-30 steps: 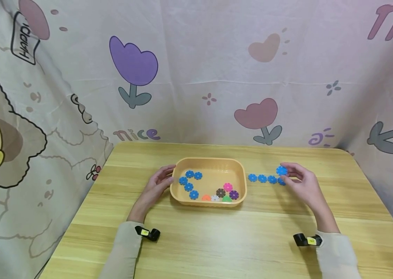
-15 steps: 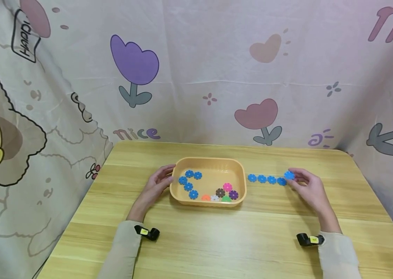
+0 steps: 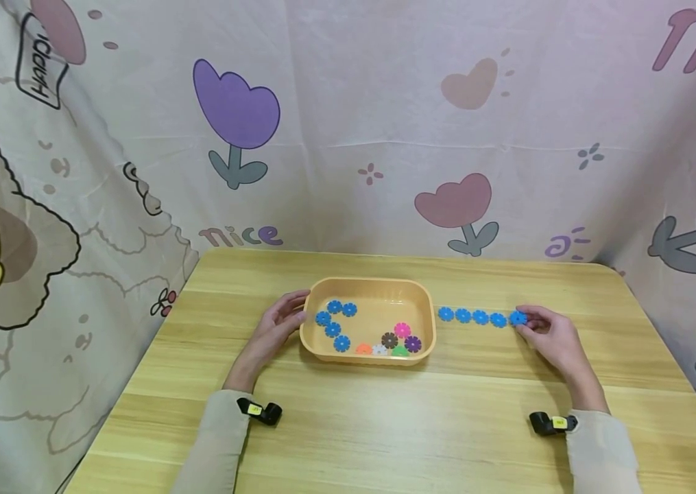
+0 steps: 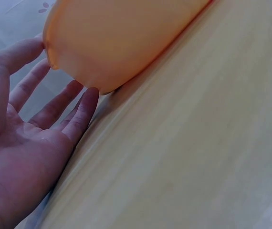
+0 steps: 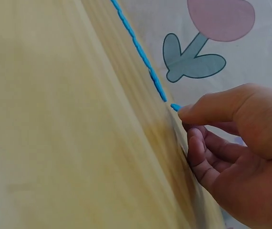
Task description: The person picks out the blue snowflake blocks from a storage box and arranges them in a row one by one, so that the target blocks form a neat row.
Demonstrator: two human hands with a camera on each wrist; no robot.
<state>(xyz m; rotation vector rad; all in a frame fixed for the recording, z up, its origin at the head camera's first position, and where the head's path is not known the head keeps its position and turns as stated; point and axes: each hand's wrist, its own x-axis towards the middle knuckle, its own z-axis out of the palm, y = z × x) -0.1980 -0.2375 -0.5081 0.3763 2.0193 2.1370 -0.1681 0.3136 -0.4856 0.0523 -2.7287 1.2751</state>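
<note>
My right hand (image 3: 556,342) pinches a blue notched plastic disc (image 3: 517,318) between thumb and fingertips, at the right end of a row of blue discs (image 3: 480,317) on the table. In the right wrist view a small gap separates the held disc (image 5: 175,107) from the row. Beside the tray's left end, my left hand (image 3: 272,331) touches the outer wall with extended fingers; the fingertips (image 4: 92,93) meet the orange-yellow tray (image 4: 112,43) in the left wrist view. Inside that tray lie several blue discs (image 3: 332,330), left of a mixed-colour group.
The mixed group near the tray's front right includes a pink disc (image 3: 402,330), a purple disc (image 3: 412,344) and a brown disc (image 3: 389,340). Wood-grain table (image 3: 397,425) extends in front of the tray. A printed cloth (image 3: 348,103) hangs behind.
My right hand has moved right and down with the blue disc, from above the row's last disc to the row's right end. The left hand stays at the tray.
</note>
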